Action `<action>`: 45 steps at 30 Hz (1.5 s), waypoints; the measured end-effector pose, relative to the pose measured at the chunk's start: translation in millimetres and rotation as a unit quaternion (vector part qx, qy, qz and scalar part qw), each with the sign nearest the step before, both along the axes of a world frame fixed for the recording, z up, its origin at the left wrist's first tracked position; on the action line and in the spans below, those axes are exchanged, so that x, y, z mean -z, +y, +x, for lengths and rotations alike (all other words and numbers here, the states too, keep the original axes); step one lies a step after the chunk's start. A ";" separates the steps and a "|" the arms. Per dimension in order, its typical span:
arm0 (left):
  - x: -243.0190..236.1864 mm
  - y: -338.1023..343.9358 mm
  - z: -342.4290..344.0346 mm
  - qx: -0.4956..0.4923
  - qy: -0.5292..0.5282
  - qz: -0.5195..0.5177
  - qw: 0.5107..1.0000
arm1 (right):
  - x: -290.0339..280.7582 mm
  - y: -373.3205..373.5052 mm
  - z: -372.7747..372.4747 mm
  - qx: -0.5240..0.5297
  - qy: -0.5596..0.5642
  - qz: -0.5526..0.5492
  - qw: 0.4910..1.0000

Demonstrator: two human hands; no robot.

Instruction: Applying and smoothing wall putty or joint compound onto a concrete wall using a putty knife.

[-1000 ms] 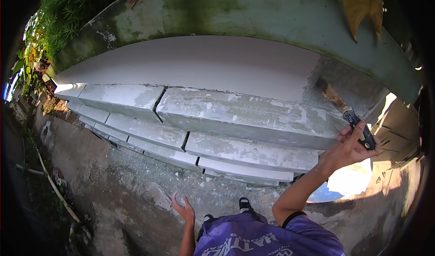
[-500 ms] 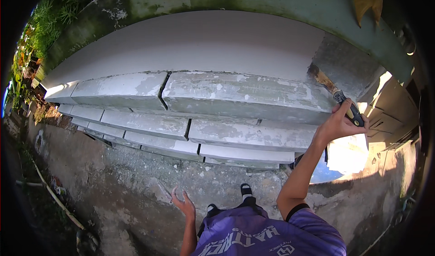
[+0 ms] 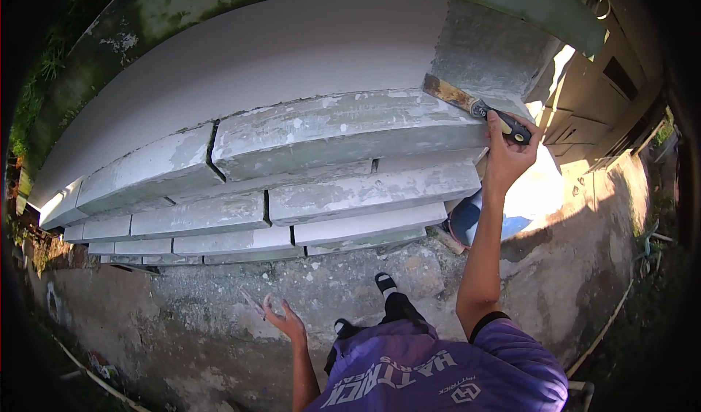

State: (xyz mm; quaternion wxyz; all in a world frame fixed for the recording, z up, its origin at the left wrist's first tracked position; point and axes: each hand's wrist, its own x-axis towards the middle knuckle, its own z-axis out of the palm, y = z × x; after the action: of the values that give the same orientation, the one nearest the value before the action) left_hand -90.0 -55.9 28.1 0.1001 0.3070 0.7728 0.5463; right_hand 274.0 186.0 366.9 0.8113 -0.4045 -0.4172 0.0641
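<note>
My right hand (image 3: 509, 155) is closed round the black and yellow handle of a putty knife (image 3: 454, 96) with a rust-stained blade. The blade's tip is at the foot of the wall, by the border between its white coat (image 3: 307, 54) and a bare grey patch (image 3: 493, 47). Just below runs the top ledge (image 3: 328, 116), blotched with white over grey-green. Low on the left, above the concrete ground, my left hand (image 3: 286, 320) is open, fingers spread and smeared white, apart from the ledges.
More stepped ledges (image 3: 372, 193) with dark vertical gaps descend toward my feet. A blue round container (image 3: 465, 218) stands by their right end, partly behind my right forearm. A mossy green beam (image 3: 307, 0) curves overhead. Rough concrete (image 3: 219, 353) lies below, with a thin pole (image 3: 95, 372) at left.
The view has swung right, so the wall and ledges sit farther left and higher. The putty knife now lies flatter, its blade still by the grey patch's border. My left hand stays open.
</note>
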 end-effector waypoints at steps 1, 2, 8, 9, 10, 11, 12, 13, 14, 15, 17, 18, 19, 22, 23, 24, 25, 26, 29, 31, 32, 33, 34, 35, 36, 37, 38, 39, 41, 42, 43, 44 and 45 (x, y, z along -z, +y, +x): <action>-1.1 3.1 -1.6 0.011 0.008 0.002 1.000 | 4.1 -8.7 4.0 -0.015 -0.015 -0.040 0.999; -3.0 6.2 -1.8 0.019 0.016 0.005 1.000 | 5.0 -18.1 11.0 -0.001 -0.043 -0.132 0.990; -28.0 44.3 16.3 0.139 0.090 0.013 0.986 | 26.9 -52.1 40.7 -0.013 -0.193 -0.149 0.970; -30.8 50.7 21.4 0.139 0.089 0.011 0.986 | 30.5 -59.0 38.3 0.025 -0.213 -0.138 0.967; -33.2 57.1 27.4 0.172 0.098 0.015 0.980 | 37.8 -67.8 36.5 0.040 -0.215 -0.131 0.967; -36.4 62.7 33.3 0.203 0.106 0.018 0.973 | 46.6 -78.4 32.9 0.038 -0.216 -0.133 0.967; -39.1 69.7 39.3 0.203 0.104 0.017 0.973 | 57.5 -89.8 30.0 0.044 -0.175 -0.151 0.972; -41.6 75.9 45.0 0.235 0.147 0.032 0.960 | 70.4 -100.7 28.2 0.048 -0.135 -0.169 0.975; -44.6 82.2 51.8 0.269 0.189 0.047 0.943 | 89.5 -111.5 29.7 0.009 -0.121 -0.210 0.970; -48.4 88.2 60.0 0.268 0.188 0.045 0.944 | 111.3 -121.6 31.7 -0.030 -0.107 -0.251 0.962; -56.0 100.3 76.2 0.314 0.218 0.054 0.922 | 147.2 -141.1 30.5 -0.110 -0.087 -0.316 0.938; -62.9 107.2 82.1 0.316 0.218 0.051 0.922 | 154.3 -145.5 28.8 -0.110 -0.085 -0.319 0.937; -70.3 113.9 87.5 0.335 0.239 0.068 0.909 | 159.8 -149.0 27.1 -0.057 -0.228 -0.313 0.920; -80.7 138.4 93.2 0.355 0.273 0.077 0.891 | 168.3 -149.5 30.7 -0.016 -0.377 -0.350 0.858; -82.9 148.7 92.4 0.355 0.288 0.074 0.886 | 168.6 -146.1 33.3 -0.025 -0.386 -0.396 0.833; -81.9 161.4 91.0 0.349 0.294 0.066 0.888 | 165.8 -139.5 34.6 -0.002 -0.398 -0.438 0.806; -80.2 175.4 89.5 0.344 0.299 0.059 0.888 | 157.4 -131.7 32.0 -0.003 -0.398 -0.441 0.804; -80.6 188.1 87.3 0.344 0.298 0.056 0.888 | 146.4 -122.3 26.4 0.022 -0.410 -0.475 0.778; -76.8 216.0 88.2 0.314 0.380 0.067 0.867 | 151.4 -96.4 34.7 0.066 -0.447 -0.472 0.757; -65.6 224.9 86.2 0.307 0.438 0.034 0.844 | 157.3 -81.3 41.1 0.027 -0.507 -0.473 0.720; -62.2 227.5 83.9 0.293 0.463 0.029 0.836 | 148.2 -76.4 38.6 0.000 -0.495 -0.498 0.712; -58.0 228.0 83.3 0.292 0.461 0.026 0.837 | 144.2 -73.0 38.9 -0.003 -0.497 -0.499 0.710; -53.9 227.9 82.5 0.278 0.473 0.020 0.836 | 141.8 -70.0 38.8 -0.005 -0.523 -0.497 0.693; -51.3 228.8 83.6 0.267 0.485 0.016 0.833 | 140.5 -67.1 40.2 -0.005 -0.545 -0.497 0.676; -48.3 230.5 84.8 0.269 0.484 0.014 0.833 | 142.3 -59.6 41.3 -0.005 -0.545 -0.498 0.674; -45.3 232.6 86.3 0.260 0.489 0.024 0.832 | 145.8 -49.5 41.9 -0.005 -0.545 -0.503 0.671; -43.8 233.0 86.4 0.250 0.495 0.033 0.832 | 144.9 -43.2 39.4 -0.005 -0.545 -0.507 0.668; -42.6 233.7 85.8 0.251 0.493 0.032 0.832 | 142.4 -40.9 38.3 -0.006 -0.545 -0.509 0.666; -40.2 234.8 84.3 0.242 0.492 0.051 0.835 | 133.2 -39.8 36.4 -0.007 -0.552 -0.468 0.689; -38.6 233.8 84.4 0.242 0.491 0.050 0.835 | 129.5 -40.4 35.9 -0.008 -0.553 -0.469 0.688; -37.0 232.6 84.9 0.241 0.491 0.044 0.836 | 126.1 -41.6 36.1 -0.005 -0.558 -0.490 0.670; -35.9 233.3 86.0 0.240 0.491 0.039 0.837 | 124.1 -41.7 36.8 0.000 -0.562 -0.510 0.651; -35.0 234.3 87.0 0.242 0.490 0.041 0.837 | 124.5 -40.8 35.5 0.001 -0.562 -0.511 0.650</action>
State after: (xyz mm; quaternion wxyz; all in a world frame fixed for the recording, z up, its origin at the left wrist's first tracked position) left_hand -3.0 178.4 63.1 -0.1751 0.7151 0.5994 0.3140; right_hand 309.5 145.2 242.4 0.0866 -0.7142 -0.6940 0.0264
